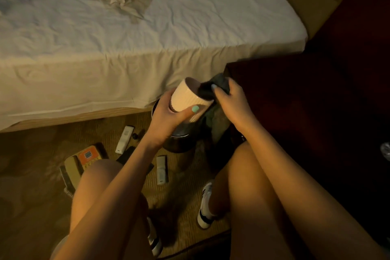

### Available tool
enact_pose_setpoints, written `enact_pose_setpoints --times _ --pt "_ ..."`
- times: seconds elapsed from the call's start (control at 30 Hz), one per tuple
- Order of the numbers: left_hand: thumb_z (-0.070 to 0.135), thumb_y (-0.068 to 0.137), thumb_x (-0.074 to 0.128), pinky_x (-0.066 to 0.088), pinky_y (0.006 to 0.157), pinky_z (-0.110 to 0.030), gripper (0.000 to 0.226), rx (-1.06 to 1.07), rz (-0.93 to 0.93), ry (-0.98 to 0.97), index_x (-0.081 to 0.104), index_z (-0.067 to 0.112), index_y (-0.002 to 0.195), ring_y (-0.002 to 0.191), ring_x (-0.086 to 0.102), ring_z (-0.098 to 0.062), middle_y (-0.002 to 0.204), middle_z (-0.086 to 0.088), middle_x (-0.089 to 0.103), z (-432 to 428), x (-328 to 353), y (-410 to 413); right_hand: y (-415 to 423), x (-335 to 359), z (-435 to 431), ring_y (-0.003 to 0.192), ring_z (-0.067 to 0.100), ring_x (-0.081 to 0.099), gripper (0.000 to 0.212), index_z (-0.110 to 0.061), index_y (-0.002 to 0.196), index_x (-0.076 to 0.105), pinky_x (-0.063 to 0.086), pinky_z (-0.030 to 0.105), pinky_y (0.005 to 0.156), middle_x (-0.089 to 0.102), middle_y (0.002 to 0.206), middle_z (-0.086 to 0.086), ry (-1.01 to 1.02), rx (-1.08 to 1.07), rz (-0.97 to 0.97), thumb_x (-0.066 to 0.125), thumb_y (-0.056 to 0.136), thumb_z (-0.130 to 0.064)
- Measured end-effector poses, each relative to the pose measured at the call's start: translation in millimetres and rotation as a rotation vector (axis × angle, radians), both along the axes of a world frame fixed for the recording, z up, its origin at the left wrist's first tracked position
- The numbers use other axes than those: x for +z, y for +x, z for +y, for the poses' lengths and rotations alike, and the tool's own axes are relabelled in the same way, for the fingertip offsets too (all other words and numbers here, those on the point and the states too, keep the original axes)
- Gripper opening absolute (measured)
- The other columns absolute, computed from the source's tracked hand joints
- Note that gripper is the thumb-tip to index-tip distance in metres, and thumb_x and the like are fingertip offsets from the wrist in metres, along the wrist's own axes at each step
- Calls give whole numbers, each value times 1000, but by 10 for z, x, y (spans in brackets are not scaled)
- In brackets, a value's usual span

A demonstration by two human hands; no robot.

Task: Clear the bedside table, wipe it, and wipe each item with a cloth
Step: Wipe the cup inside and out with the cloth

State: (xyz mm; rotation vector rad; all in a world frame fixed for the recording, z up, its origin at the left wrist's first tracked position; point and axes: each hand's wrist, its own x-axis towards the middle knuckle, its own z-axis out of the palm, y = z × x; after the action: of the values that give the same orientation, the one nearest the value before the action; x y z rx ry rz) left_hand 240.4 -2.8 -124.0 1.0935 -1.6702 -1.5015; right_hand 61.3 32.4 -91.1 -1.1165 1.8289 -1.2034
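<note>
Between bed (126, 27) and surface (295, 95), the left hand (168, 116) grips a ribbed cup (187, 99) tilted on its side. This steadies it so the right hand (230, 103), curled round a dark cloth (206, 91), can press it against the rim. Remotes (124, 139) and a phone (84, 160) lie on the floor, apparently cleared off the surface. No writing is legible; the phone's label is blurred.

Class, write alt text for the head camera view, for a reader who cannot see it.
A person's left hand grips a ribbed white cup, tilted sideways, while the right hand holds a dark cloth against it. Two remotes and a telephone lie on the carpet beside a bed.
</note>
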Motion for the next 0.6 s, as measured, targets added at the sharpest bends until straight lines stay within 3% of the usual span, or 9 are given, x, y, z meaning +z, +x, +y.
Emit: enact_pose_setpoints --times 0.1,0.17,0.37,0.6 --pt "61 60 73 48 102 -43 94 81 51 39 40 19 137 120 53 -14 132 1 53 226 130 -161 -176 332 235 91 4 60 11 -16 106 59 47 18 76 63 97 -4 -67 -18 -38 54 96 -17" --pt "60 61 74 49 100 -40 97 62 75 25 38 16 139 120 54 -14 134 0 53 356 276 -320 -282 538 420 99 12 62 18 -12 111 60 49 28 85 65 105 2 -63 -19 -2 55 95 -17" --pt "63 66 80 48 101 -48 88 -177 32 -135 44 23 135 125 51 -21 135 -6 50 742 607 -904 -691 964 1181 98 19 62 19 -7 108 62 50 41 89 65 103 7 -67 -183 140 55 93 -16" --pt "57 59 81 53 94 -43 81 -300 21 -209 53 19 125 110 62 -13 120 0 64 1435 926 -1526 -1180 1169 2113 96 16 61 15 -13 106 61 48 34 84 64 99 2 -72 -294 145 54 94 -18"
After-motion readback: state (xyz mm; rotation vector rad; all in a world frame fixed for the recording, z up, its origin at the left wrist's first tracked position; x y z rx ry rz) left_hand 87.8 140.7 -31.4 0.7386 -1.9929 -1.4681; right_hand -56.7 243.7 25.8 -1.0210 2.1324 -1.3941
